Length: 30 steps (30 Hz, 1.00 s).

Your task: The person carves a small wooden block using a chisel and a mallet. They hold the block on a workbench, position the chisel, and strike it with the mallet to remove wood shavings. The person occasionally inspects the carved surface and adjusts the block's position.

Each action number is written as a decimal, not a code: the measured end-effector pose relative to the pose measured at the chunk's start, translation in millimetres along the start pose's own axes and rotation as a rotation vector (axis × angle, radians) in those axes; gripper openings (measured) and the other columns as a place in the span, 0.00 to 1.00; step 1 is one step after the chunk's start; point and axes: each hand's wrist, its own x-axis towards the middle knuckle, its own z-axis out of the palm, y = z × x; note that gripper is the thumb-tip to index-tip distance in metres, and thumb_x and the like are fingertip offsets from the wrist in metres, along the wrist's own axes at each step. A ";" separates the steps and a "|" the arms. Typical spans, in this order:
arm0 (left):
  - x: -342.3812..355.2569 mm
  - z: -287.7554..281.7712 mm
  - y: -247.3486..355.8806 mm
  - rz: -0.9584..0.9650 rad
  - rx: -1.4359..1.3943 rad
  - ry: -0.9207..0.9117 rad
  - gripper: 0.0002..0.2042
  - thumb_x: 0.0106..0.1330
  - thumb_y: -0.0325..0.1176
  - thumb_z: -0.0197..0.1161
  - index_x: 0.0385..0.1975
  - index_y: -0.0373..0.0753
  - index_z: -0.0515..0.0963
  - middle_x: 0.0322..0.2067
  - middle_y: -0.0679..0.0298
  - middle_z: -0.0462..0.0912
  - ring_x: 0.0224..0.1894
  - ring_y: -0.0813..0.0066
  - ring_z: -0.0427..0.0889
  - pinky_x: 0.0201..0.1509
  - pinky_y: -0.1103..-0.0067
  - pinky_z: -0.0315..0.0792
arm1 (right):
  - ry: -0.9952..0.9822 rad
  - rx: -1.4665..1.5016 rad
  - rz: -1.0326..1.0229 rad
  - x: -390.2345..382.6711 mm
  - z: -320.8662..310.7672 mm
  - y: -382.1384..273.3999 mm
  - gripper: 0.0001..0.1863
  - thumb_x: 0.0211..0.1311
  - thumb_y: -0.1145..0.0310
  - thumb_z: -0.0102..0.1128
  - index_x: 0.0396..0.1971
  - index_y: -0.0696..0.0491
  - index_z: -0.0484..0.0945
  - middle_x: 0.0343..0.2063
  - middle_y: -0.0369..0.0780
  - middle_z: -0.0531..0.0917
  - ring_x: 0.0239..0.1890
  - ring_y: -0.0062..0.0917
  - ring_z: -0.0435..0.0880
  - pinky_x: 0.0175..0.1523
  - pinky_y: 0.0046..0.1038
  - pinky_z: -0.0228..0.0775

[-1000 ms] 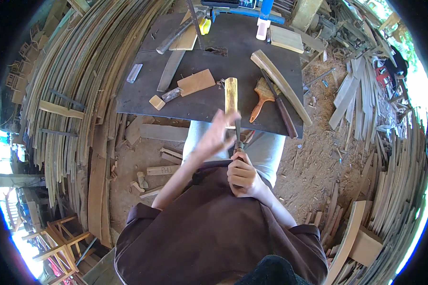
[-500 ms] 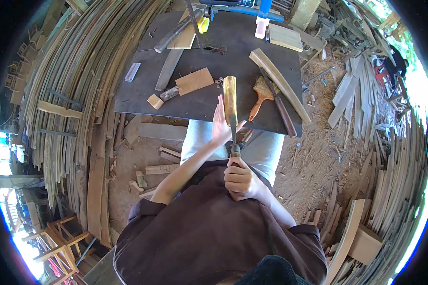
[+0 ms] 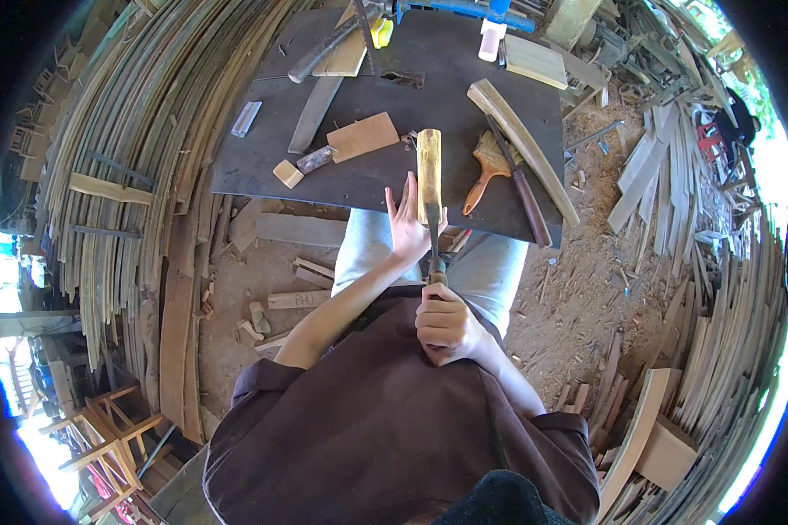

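Observation:
My right hand (image 3: 447,324) is wrapped round the wooden handle of a chisel-like tool (image 3: 434,241), close in front of my shirt. Its narrow grey metal shank points away from me and runs up to a long yellowish piece (image 3: 428,171). Whether that piece is a separate wooden strip or the tool's own blade, I cannot tell. My left hand (image 3: 406,229) is open, its fingers stretched and spread left of the yellowish piece. The thumb shows on the right side, while the palm is partly hidden behind the piece.
On the dark table (image 3: 263,166) lie a brush (image 3: 490,166), a dark-handled tool (image 3: 530,206), a long wooden strip (image 3: 521,144), a flat wood block (image 3: 363,137) and a hammer (image 3: 333,50). Stacked planks (image 3: 123,175) line the left; more boards (image 3: 735,350) stand right.
My left fingers have spread wider and shifted slightly left of the yellowish piece. The right hand keeps its grip on the tool. The whole view has shifted a little.

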 end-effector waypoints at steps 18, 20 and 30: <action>-5.1 1.5 -6.6 0.007 -0.021 -0.056 0.47 0.58 0.45 0.71 0.71 0.27 0.51 0.68 0.44 0.63 0.70 0.56 0.67 0.76 0.50 0.39 | 0.001 -0.039 0.102 27.1 -16.5 20.5 0.11 0.27 0.75 0.59 0.14 0.53 0.66 0.17 0.38 0.67 0.26 0.32 0.73 0.50 0.37 0.69; -3.6 0.9 -5.7 0.008 0.011 -0.046 0.43 0.55 0.40 0.71 0.68 0.24 0.57 0.64 0.41 0.69 0.66 0.55 0.73 0.76 0.50 0.41 | -0.023 0.024 0.087 25.1 -19.9 13.2 0.11 0.27 0.75 0.60 0.14 0.53 0.66 0.18 0.37 0.67 0.26 0.32 0.73 0.50 0.38 0.69; -5.9 2.8 -5.9 -0.004 -0.012 -0.069 0.47 0.59 0.43 0.71 0.71 0.27 0.51 0.68 0.44 0.63 0.69 0.57 0.67 0.76 0.50 0.38 | 0.099 0.032 0.121 37.3 -26.1 32.4 0.12 0.27 0.77 0.59 0.13 0.52 0.65 0.16 0.37 0.65 0.22 0.34 0.69 0.46 0.37 0.68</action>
